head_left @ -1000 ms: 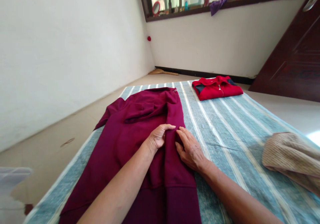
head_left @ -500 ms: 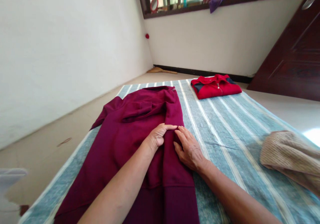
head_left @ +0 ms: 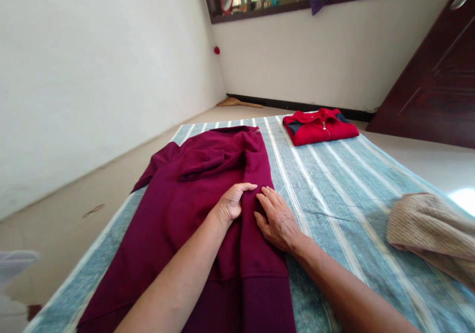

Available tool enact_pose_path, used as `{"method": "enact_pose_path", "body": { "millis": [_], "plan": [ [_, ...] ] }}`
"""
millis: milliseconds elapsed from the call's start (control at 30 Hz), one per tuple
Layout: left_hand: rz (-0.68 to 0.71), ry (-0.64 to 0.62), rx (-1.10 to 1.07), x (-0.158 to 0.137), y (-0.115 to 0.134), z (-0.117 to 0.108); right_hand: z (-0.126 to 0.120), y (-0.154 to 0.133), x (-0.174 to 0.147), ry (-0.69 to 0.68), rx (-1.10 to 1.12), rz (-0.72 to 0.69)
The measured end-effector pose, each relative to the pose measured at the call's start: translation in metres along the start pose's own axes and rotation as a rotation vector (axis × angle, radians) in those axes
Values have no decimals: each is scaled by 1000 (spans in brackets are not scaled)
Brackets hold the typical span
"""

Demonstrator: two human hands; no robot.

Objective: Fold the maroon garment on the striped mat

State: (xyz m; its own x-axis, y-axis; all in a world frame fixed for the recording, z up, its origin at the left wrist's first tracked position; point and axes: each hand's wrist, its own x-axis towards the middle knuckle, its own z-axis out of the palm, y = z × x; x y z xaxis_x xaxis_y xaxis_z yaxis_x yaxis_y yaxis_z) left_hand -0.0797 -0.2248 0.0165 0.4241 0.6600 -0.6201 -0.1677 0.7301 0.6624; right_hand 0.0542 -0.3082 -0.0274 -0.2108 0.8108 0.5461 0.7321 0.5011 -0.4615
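A maroon sweatshirt [head_left: 178,214] is spread over the striped sheet, with one side folded inward as a long strip on the right. My left hand [head_left: 234,200] grips the inner edge of this strip, its thumb on top and its other fingers hidden under the cloth. Flat on the strip's outer side rests my right hand [head_left: 278,221], its fingers stretched out and slightly apart. The two hands face each other with a small gap between thumb and fingertips. At the far left, a sleeve [head_left: 154,167] hangs over the sheet's edge.
A folded red jacket [head_left: 321,126] with dark shoulder patches sits at the sheet's far end. On the right lies a beige knitted garment [head_left: 432,229]. The blue striped sheet [head_left: 334,189] covers the bed. Beyond are a broom [head_left: 237,103] and a dark red door [head_left: 434,85].
My left thumb has drawn back slightly to the left, away from my right fingertips. My right hand has shifted very little. The sweatshirt keeps its shape.
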Motion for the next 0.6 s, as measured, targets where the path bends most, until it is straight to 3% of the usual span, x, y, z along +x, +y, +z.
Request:
{"method": "enact_pose_path", "body": {
  "millis": [233,433,600],
  "plan": [
    [93,53,16,-3,1,6,-2,-1,2,-48,-36,-7],
    [306,104,159,-6,2,9,-2,-2,4,-89,-50,-3],
    [470,264,331,-5,0,4,-4,-4,6,-163,-85,9]
  ]
}}
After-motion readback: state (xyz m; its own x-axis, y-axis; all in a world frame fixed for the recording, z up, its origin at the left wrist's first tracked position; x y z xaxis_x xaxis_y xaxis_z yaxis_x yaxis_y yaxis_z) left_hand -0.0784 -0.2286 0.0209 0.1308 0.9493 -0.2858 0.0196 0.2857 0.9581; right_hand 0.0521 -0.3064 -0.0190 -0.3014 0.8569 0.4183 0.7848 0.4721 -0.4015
